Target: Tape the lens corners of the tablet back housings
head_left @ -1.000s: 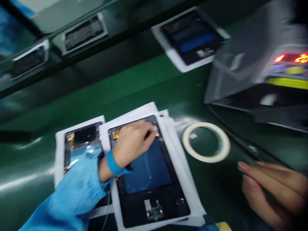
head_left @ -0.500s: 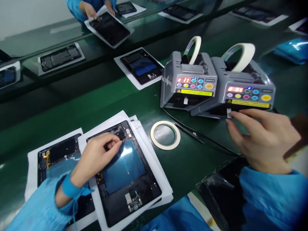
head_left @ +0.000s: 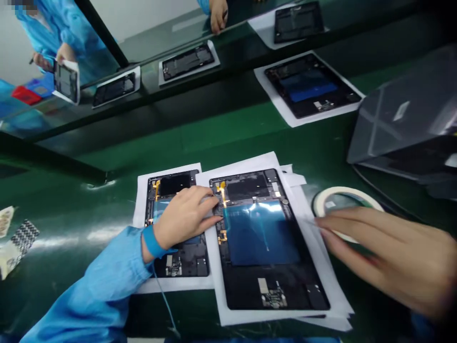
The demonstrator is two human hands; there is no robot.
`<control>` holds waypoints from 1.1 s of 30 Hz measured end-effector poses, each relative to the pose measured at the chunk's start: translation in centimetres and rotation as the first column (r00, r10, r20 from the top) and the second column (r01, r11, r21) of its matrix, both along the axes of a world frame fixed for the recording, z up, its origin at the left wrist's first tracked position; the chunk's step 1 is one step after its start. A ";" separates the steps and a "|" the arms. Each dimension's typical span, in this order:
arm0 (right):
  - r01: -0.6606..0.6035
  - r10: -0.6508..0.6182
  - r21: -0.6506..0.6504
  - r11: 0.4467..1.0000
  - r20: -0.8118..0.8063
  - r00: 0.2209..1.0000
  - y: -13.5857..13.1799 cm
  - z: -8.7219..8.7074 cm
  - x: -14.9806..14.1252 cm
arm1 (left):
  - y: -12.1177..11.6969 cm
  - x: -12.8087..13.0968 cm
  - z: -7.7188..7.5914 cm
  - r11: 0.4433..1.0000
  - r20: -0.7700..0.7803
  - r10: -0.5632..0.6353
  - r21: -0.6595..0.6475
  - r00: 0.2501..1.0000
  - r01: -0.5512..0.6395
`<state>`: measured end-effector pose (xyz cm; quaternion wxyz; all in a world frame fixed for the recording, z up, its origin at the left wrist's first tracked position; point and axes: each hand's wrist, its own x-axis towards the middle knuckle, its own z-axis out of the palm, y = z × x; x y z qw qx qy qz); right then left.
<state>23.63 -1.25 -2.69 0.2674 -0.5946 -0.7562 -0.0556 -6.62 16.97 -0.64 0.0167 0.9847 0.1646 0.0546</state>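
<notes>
An opened tablet [head_left: 264,286] with a blue film-covered battery [head_left: 264,233] lies on white paper sheets before me. My left hand [head_left: 187,214], a blue strap round its wrist, rests at the tablet's left edge; thumb and forefinger are apart, the fingertips by the orange flex cable [head_left: 223,193]. On the tablet's right side my right hand [head_left: 389,252] is pinched and blurred by motion. A faint pale strip of tape [head_left: 309,221] shows at its fingertips. Partly under my left arm lies a second opened tablet [head_left: 191,264] on paper.
A tape roll [head_left: 323,197] lies flat behind my right hand. The grey tape dispenser [head_left: 400,114] stands at right. Another opened tablet [head_left: 310,88] lies farther back. More tablets line the raised shelf [head_left: 150,97], where a co-worker in blue [head_left: 67,28] holds one.
The view has swung left. My right hand has left the dispenser with the tape and come to the tablet's right side. My left hand has moved to its left edge, its pinch loosened.
</notes>
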 end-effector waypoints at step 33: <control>-0.170 0.145 0.077 0.982 0.256 0.956 13.3 -2.1 -7.8 | -0.1 0.7 -3.9 0.994 0.164 0.079 -0.094 0.983 -0.064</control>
